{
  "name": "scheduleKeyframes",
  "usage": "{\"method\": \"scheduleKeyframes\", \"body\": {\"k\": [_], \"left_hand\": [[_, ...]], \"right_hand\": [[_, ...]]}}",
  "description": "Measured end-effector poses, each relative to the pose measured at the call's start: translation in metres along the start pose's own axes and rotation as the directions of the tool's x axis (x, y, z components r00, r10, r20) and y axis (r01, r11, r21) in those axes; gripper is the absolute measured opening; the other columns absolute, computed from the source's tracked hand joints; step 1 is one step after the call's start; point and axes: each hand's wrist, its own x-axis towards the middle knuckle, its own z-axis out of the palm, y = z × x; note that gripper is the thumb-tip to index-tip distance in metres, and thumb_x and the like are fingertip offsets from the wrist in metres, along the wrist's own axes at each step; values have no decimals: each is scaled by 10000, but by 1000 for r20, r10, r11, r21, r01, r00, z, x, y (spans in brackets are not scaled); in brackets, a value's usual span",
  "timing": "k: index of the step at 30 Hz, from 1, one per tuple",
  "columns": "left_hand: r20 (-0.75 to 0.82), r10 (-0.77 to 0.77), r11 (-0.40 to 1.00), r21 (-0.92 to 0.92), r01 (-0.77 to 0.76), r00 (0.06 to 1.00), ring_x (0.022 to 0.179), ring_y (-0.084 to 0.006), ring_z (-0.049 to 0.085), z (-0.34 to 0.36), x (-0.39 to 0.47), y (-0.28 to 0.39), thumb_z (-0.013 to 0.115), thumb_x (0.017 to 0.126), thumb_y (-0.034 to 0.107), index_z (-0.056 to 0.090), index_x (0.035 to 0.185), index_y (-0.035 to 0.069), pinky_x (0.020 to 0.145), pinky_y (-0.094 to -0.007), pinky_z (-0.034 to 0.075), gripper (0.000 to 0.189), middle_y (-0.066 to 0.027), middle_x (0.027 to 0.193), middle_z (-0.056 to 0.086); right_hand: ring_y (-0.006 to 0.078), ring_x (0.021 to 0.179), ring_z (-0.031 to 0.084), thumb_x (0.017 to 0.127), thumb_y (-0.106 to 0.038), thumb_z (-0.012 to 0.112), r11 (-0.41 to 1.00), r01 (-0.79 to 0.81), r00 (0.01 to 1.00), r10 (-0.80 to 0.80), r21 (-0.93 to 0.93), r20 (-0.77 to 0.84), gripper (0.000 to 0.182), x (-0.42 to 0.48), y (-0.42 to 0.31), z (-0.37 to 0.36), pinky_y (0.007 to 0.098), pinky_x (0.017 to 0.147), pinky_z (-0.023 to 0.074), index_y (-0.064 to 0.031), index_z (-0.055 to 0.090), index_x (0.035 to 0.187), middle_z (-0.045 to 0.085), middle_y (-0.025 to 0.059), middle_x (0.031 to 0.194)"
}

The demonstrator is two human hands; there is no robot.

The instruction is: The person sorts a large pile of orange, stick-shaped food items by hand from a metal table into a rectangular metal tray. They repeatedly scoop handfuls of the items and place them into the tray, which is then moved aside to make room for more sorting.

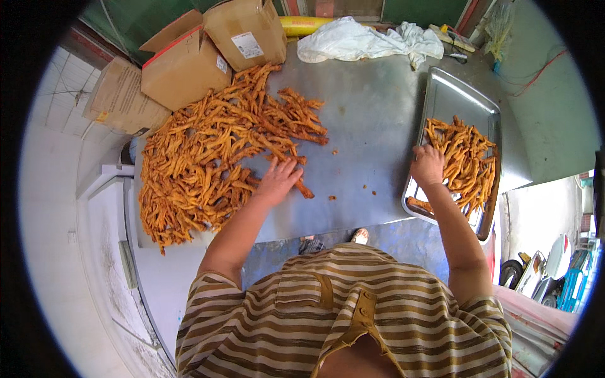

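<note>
A wide heap of orange-brown chicken feet [198, 156] covers the left part of the metal tabletop [359, 123]. At the heap's right edge, my left hand [280, 183] lies palm down with its fingers extended, touching the feet there. One loose chicken foot [305, 188] sticks out just right of those fingers. My right hand [428, 166] is over the left side of a metal tray [461, 90]. Its fingers are curled beside the chicken feet [465, 160] in the tray, and the fingertips are hidden. Another chicken foot [419, 204] lies near the tray's front left corner.
Several cardboard boxes [184, 66] stand behind the heap at the back left. A white cloth or bag [350, 41] lies along the back edge, before a yellow roll [305, 26]. Small crumbs [332, 198] dot the tabletop. Parked vehicles [543, 269] show at the far right.
</note>
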Motion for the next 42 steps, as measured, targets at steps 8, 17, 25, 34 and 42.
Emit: {"method": "scheduleKeyframes", "body": {"k": [8,17,25,34,42], "left_hand": [[-352,177,956,-159,-245,919,980,-281,550,7,24,-49,589,871,102,614,1009,83,936,-425,407,142,-89,953,601],[284,-568,-508,-860,-58,773,876,-181,561,-2,14,-121,578,958,205,533,1110,84,852,-407,504,198,-47,1006,563],[445,-315,-877,-473,-79,838,1008,-193,490,56,14,-151,564,971,166,427,1333,75,970,-375,418,398,-65,1120,478],[395,-299,-900,-418,-120,868,1034,-228,488,75,26,-150,506,949,21,435,1200,46,731,-396,419,262,-88,1212,462],[557,-243,-934,-356,-36,794,1285,-312,399,12,54,-148,599,937,118,223,1468,210,1089,-648,339,657,-121,1474,273]], "right_hand": [[287,1252,442,771,-152,650,950,269,959,-279,156,43,553,36,-151,3,409,1091,313,-83,515,1303,510,108,1310],[271,1223,479,757,-148,668,993,98,980,-108,70,166,812,113,-297,93,409,999,396,-56,278,1464,516,131,1292],[310,1117,552,743,-141,651,997,39,951,-56,62,303,718,107,-287,83,409,983,402,-57,378,1402,604,160,1157],[369,1166,499,725,-107,651,825,157,975,-216,543,46,695,163,-274,60,439,1004,397,-92,422,1382,527,193,1268],[347,1354,349,711,-689,645,930,26,858,-209,366,469,989,267,-353,90,443,1105,317,-156,318,1478,366,156,1476]]}}
